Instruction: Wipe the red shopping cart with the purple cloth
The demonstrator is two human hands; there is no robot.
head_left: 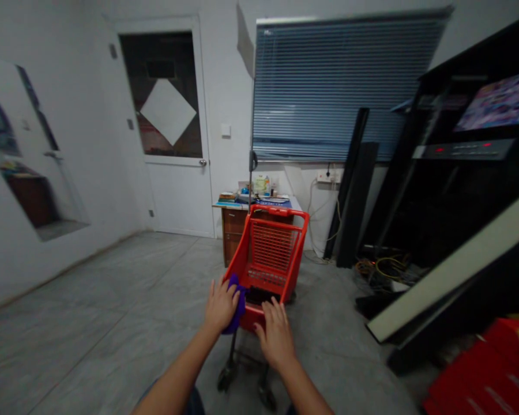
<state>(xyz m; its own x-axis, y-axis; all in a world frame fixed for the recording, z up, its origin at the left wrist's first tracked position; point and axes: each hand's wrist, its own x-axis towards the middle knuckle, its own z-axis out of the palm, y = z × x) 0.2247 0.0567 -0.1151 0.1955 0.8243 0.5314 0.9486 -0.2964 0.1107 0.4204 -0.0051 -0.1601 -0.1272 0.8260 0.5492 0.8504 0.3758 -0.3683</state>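
Ahead of both hands a grey tiled floor [112,300] runs to a white panelled door with a glass pane [173,196], and further to the right of the hands a wide blue venetian blind [324,98] covers a window. Beyond the hands stands a low brown wooden drawer unit [233,239] with cluttered items on top, while tall black panels [352,190] lean against the wall well right of the right hand, and glossy red boxes [480,369] sit low in that same direction. Directly under the hands is a small red shopping cart with a mesh basket [272,248], on small black wheels [225,378]. It looks light and stiff and likely to roll easily, so its near rim is the natural place to hold. Its long axis points forward, away from the hands, toward the drawer unit. A soft, light purple cloth [241,305] lies bunched on the cart's near left rim, under the left hand [220,305], which is curled over it and pressing it down. The right hand [277,337] is half open, its fingers spread over the near rim; whether it grips the rim or only rests there cannot be told.
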